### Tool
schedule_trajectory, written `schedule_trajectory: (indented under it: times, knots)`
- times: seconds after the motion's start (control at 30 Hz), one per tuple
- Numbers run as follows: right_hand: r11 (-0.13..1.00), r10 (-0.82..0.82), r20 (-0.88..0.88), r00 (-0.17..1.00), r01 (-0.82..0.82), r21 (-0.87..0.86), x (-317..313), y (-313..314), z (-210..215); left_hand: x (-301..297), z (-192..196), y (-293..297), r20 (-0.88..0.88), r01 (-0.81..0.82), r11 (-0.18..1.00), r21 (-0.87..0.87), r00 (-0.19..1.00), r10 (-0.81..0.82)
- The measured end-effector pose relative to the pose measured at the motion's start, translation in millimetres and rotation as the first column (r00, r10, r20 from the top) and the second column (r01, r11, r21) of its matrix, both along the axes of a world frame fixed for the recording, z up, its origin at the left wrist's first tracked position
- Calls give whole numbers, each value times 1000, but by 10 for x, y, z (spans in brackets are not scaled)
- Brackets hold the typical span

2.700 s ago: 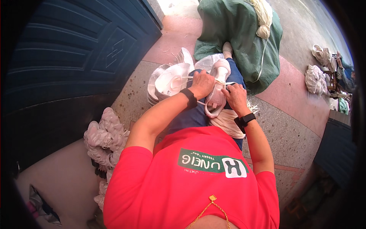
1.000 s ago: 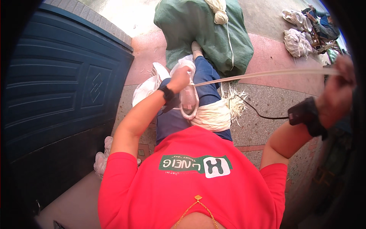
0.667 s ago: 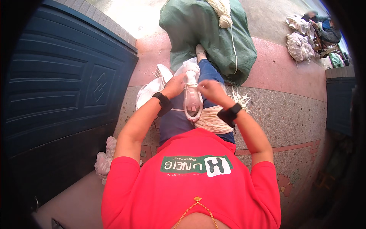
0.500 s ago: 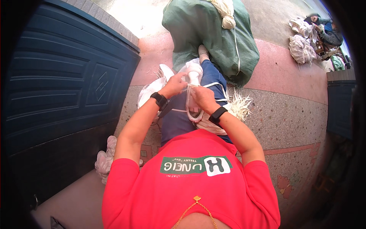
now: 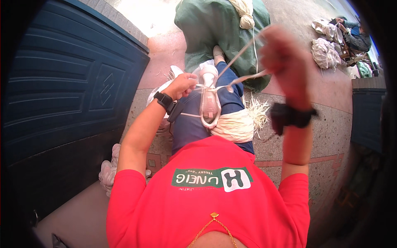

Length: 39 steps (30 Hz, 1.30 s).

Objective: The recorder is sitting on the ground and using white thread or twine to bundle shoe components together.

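We sit by the green sack (image 5: 219, 25), a white shoe (image 5: 209, 101) on our lap. Since a moment ago our right hand (image 5: 281, 62) has swung up from the shoe, grip clamped on the cord (image 5: 244, 77), drawing it taut; the left hand (image 5: 184, 84) pinches the cord at the shoe.

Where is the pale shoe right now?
Centre of the head view: the pale shoe rests on the lap, left hand beside it, green sack beyond.

Right hand (image 5: 285, 62), half a second ago beside the left hand at the white shoe (image 5: 209, 99), now rises up and away, drawing the pale strand (image 5: 244, 78) taut.
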State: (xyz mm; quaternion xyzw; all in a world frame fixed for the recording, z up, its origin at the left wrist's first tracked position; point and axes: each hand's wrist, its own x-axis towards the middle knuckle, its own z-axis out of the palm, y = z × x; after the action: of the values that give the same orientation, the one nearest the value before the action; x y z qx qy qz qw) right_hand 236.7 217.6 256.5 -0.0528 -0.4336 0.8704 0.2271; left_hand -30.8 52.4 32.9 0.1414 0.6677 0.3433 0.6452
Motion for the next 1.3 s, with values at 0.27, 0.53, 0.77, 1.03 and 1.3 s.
schedule_trajectory:
  times: [0.27,0.53,0.77,1.03,1.3]
  knots:
    - [980,179,-497,849,-199,13,445,64,1385,420,78,323,-480,568,806,163,760,-439]
    - [998,-60,-283,957,63,1,21,384,1156,83,599,363,-154,487,707,513,862,-482]
    - [717,-697,107,709,695,58,1901,1827,-484,-2533,1017,-710,308,-765,530,366,637,706]
    - [801,-479,570,668,65,596,411,-92,-2496,-1671,32,-884,201,-473,881,-11,862,466]
    - [565,-526,656,542,-354,745,1,-766,-2827,337,-166,-411,-37,-2,992,126,999,7]
